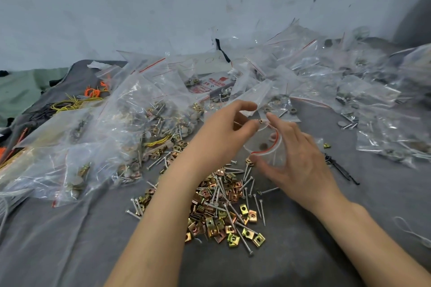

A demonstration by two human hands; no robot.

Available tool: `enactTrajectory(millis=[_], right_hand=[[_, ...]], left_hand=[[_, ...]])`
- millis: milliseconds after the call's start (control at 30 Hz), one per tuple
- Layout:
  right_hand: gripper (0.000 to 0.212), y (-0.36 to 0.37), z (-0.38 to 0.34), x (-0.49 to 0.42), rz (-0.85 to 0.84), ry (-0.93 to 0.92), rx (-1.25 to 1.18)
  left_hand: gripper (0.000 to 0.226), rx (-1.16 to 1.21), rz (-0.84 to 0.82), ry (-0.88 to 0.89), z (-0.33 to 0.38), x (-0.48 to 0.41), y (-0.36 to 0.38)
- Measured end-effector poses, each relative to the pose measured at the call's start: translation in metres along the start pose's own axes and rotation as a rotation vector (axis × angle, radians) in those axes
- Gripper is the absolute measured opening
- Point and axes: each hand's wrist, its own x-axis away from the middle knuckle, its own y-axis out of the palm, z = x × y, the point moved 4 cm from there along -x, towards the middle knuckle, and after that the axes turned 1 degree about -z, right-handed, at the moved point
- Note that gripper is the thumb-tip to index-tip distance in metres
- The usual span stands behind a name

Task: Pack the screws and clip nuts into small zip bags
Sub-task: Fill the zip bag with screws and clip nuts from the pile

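Grey cloth (70, 251), pale wall (163, 7); left grip (224, 128), right grip (293, 156) both pinch zip bag (268, 147).

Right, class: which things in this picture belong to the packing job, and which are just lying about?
Job: open zip bag held by the right hand; left hand at its mouth; loose pile of screws and clip nuts; filled bags.
Lying about: yellow wire; orange ties; black ties; green cloth.
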Motion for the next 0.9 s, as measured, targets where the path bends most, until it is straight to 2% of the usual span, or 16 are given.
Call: enactTrajectory(millis=[100, 400, 533, 733, 900], right_hand=[[0.078, 0.001, 0.003, -0.001, 0.003, 0.004, 0.003], [0.078, 0.001, 0.002, 0.000, -0.027, 0.020, -0.008], [0.079, -0.001, 0.003, 0.002, -0.031, 0.013, -0.005], [0.081, 0.002, 0.001, 0.006, -0.044, 0.023, 0.011], [0.081, 0.006, -0.003, 0.005, -0.060, 0.019, 0.023]], left_hand=[[0.031, -0.009, 0.048, -0.015, -0.002, 0.000, -0.009], [0.034, -0.355, 0.184, -0.225, -0.054, 0.037, -0.060], [0.033, -0.469, 0.149, -0.316, -0.073, 0.054, -0.073], [0.025, -0.501, 0.012, -0.313, -0.078, 0.064, -0.062], [0.037, -0.530, -0.014, -0.294, -0.073, 0.061, -0.052]])
